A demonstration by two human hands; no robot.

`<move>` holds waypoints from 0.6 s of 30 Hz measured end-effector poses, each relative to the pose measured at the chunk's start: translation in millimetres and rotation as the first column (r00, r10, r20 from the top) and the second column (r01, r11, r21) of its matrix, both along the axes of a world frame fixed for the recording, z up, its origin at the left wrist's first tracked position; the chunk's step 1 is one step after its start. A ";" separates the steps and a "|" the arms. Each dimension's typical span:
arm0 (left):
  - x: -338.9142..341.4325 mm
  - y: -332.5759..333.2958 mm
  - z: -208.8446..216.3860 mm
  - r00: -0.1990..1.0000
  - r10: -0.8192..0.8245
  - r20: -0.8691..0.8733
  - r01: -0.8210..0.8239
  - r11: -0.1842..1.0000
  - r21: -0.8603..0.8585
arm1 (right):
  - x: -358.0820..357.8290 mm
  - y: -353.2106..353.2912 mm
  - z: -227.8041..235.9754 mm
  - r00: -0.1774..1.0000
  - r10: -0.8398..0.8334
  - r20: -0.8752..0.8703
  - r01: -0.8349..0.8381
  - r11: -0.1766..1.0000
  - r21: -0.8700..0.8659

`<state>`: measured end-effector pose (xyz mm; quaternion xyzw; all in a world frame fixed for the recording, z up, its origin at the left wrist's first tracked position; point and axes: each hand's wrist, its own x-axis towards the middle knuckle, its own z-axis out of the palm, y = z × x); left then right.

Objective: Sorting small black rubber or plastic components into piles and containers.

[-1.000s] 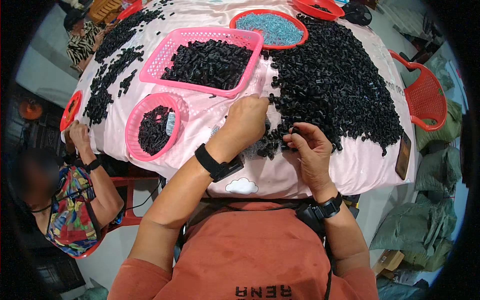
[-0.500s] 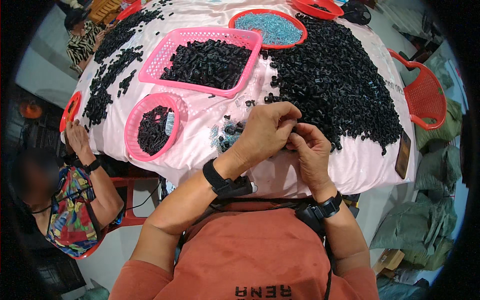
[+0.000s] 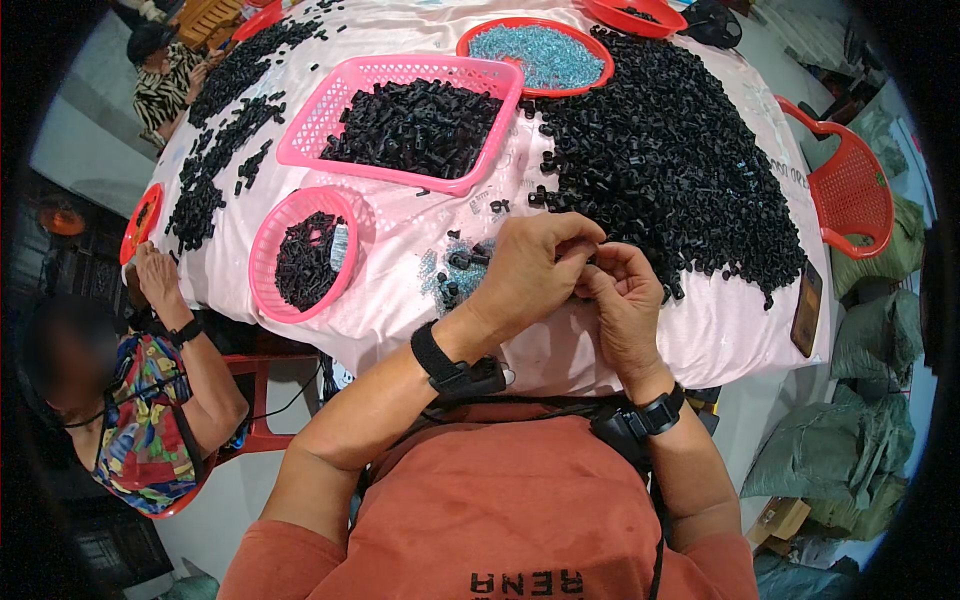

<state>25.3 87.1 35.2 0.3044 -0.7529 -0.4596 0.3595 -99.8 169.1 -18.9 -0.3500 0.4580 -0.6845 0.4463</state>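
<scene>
My left hand [image 3: 530, 270] and my right hand [image 3: 628, 305] meet fingertip to fingertip over the near part of the table. Both are closed in a pinch. A dark speck shows between the fingertips, but the fingers hide what it is. Beside my left hand lies a small scatter of clear bluish bits [image 3: 430, 275] mixed with some black pieces [image 3: 462, 259]. Just beyond my right hand spreads a large heap of small black plastic pieces [image 3: 670, 160].
A pink rectangular basket [image 3: 310, 145] and a round pink basket [image 3: 265, 270] hold black pieces. Clear bluish bits fill a red tray [image 3: 610, 75]. A phone-like dark slab [image 3: 806, 310] lies at the right edge. One co-worker [image 3: 140, 410] sits left, another [image 3: 165, 85] far left.
My left hand has shifted very slightly to the right and down. Both hands keep their pinch, and the things on the table look the same.
</scene>
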 end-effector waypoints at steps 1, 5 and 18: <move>0.9 0.9 1.0 1.000 0.006 0.007 -0.006 0.999 0.050 | -0.3 0.0 -0.9 1.000 -0.009 -0.008 0.009 1.000 -0.010; 3.6 -1.9 -4.6 1.000 -0.011 0.029 0.016 0.985 -0.170 | 0.0 -0.3 -2.7 1.000 0.002 0.014 -0.001 1.000 -0.029; 4.5 -6.3 -1.7 0.980 -0.046 0.192 0.137 0.859 -0.493 | 0.0 -0.4 -3.0 1.000 -0.019 -0.002 0.019 1.000 -0.006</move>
